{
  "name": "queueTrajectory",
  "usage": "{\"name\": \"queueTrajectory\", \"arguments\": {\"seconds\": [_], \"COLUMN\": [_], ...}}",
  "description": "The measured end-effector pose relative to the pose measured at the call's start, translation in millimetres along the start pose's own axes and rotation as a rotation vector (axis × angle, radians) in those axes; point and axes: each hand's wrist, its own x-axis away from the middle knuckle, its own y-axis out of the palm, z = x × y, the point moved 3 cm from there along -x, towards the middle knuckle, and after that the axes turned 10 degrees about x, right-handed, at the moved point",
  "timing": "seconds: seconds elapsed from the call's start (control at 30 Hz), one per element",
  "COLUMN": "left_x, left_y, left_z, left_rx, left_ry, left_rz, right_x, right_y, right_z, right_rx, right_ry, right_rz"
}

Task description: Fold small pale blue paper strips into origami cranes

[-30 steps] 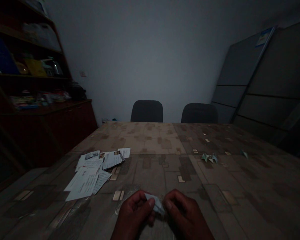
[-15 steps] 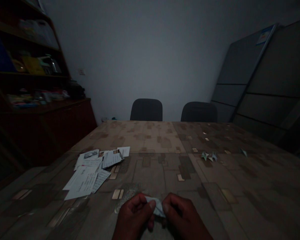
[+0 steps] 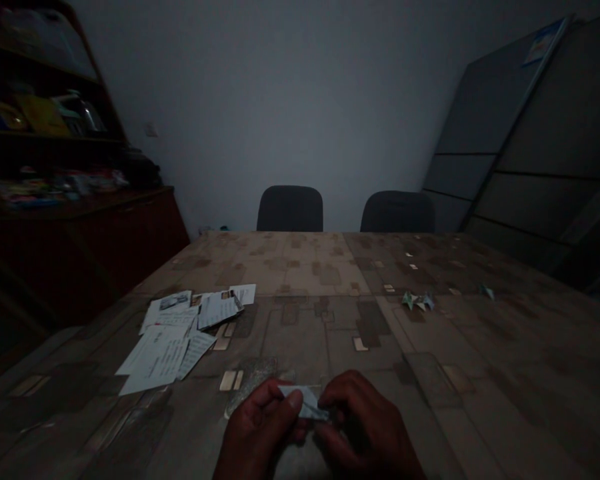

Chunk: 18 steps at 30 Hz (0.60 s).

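Note:
A small folded piece of pale paper (image 3: 307, 404) is at the table's near edge, between my two hands. My left hand (image 3: 263, 423) pinches its left part, the thumb pressed on top and the fingers beneath. My right hand (image 3: 367, 420) is curled at the paper's right end, forefinger above and thumb below the narrow tip. How firmly the right fingertips grip is hard to see in the dim light.
Loose printed sheets (image 3: 157, 353) lie overlapping on the left of the patterned tablecloth (image 3: 300, 333). Small folded paper pieces (image 3: 417, 301) stand at the right, with another folded piece (image 3: 487, 291) farther right. Two dark chairs (image 3: 290, 210) stand behind the table.
My right thumb has dropped from the paper's face to below its tip, and the right fingers have opened a little. More of the paper shows. The view has tilted slightly downward.

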Motion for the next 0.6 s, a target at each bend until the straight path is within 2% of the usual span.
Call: {"name": "queueTrajectory", "arguments": {"seconds": [0.13,0.33,0.6], "left_x": [1.0,1.7,1.4], "left_y": [-0.4,1.4,1.0], "left_z": [-3.1,-3.6,-3.7], "left_rx": [0.034,0.012,0.010], "left_ry": [-0.028,-0.028,-0.030], "left_rz": [0.009,-0.017,-0.010], "right_x": [-0.4,0.4,-2.1], "right_y": [-1.4,-2.0,-4.8], "right_z": [-1.5,1.7,3.8], "right_rx": [0.022,0.035,-0.123], "right_ry": [-0.040,-0.019,0.162], "right_rz": [0.017,-0.004,-0.031]}}
